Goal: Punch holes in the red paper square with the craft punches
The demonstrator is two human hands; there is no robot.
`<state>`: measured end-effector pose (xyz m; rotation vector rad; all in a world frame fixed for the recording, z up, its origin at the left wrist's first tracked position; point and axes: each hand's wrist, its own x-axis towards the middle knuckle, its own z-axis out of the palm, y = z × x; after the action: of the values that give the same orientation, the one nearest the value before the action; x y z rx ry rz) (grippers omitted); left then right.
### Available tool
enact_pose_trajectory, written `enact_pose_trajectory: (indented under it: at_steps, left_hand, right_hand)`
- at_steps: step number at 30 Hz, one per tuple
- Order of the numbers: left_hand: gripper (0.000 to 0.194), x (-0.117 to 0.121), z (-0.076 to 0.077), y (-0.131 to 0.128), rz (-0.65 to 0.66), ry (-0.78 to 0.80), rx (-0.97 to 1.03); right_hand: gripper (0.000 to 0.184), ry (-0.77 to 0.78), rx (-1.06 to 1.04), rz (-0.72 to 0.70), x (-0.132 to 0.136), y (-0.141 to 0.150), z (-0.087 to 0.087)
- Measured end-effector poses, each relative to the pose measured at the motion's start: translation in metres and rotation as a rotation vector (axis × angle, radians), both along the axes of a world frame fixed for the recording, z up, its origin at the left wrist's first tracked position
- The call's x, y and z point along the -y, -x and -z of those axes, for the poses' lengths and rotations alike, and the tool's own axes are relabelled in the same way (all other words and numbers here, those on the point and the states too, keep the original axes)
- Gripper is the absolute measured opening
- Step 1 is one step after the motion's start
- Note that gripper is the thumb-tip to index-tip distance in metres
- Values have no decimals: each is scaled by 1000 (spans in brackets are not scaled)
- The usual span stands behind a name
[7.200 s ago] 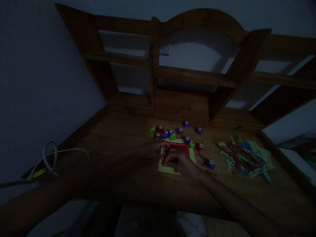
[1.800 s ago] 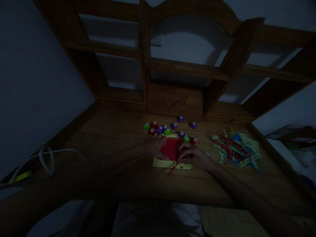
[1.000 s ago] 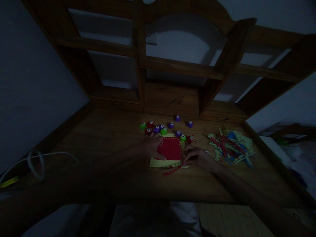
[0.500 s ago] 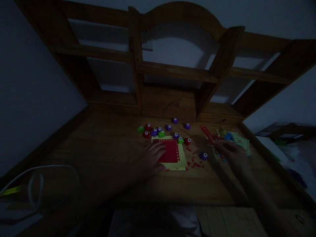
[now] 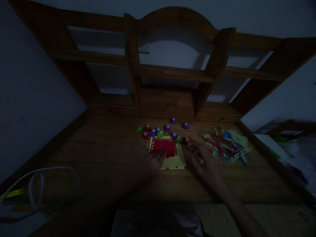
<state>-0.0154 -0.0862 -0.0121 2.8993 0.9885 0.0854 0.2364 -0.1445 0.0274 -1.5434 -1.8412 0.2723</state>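
Red card [image 5: 164, 147]: head view, on the yellow sheet [image 5: 179, 159]. Your left hand [image 5: 156, 161] touches its near edge, fingers loosely extended; your right hand [image 5: 202, 161], blurred, has fingers part-curled, hold unclear, beside the sheet.

Cards [image 5: 181, 160] left of scraps [image 5: 237, 148].

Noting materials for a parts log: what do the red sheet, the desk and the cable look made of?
Red sheet: probably paper or thin foam, matte, flat, punched edges. Desk: wood, grain showing. Cable: likely plastic-sheathed, pale, smoothly looped.
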Motion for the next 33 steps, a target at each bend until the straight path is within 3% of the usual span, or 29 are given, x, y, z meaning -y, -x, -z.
enact_pose_trajectory:
  at_steps: [3, 5, 7, 10, 13, 15, 20, 22, 25, 33]
  left_hand:
    - [45, 0, -18, 8, -223, 222, 158]
    - [30, 5, -32, 12, -420, 434, 465]
    - [30, 14, -46, 13, -584, 699, 897]
    - [38, 31, -61, 6, -747, 992, 1262]
    - [40, 45, -70, -6, -837, 1056, 1404]
    - [37, 50, -74, -13, -840, 1055, 1436]
    - [28, 56, -83, -13, -624, 1028, 1385]
    - [29, 57, -86, -8, -559, 1079, 1394]
    - [29, 58, -88, -4, -563, 1109, 1388]
    - [18, 60, -91, -3, -589, 1011, 1339]
  right_hand:
    - [54, -13, -136, -38, -7, 11, 2]
    - [64, 27, -315, -17, -12, 17, 1]
    - [72, 106, -542, -11, -13, 24, -1]
    - [61, 289, -815, -103, -7, 35, -9]
    - [43, 485, -874, -229, 3, 39, -21]
    - [32, 545, -794, -205, 8, 38, -31]
    - [30, 371, -541, 53, 16, 31, -54]
    - [32, 317, -482, 78, 20, 31, -62]
    - [35, 267, -415, 95, 25, 32, -69]
    - [26, 277, -462, 57, 28, 40, -73]
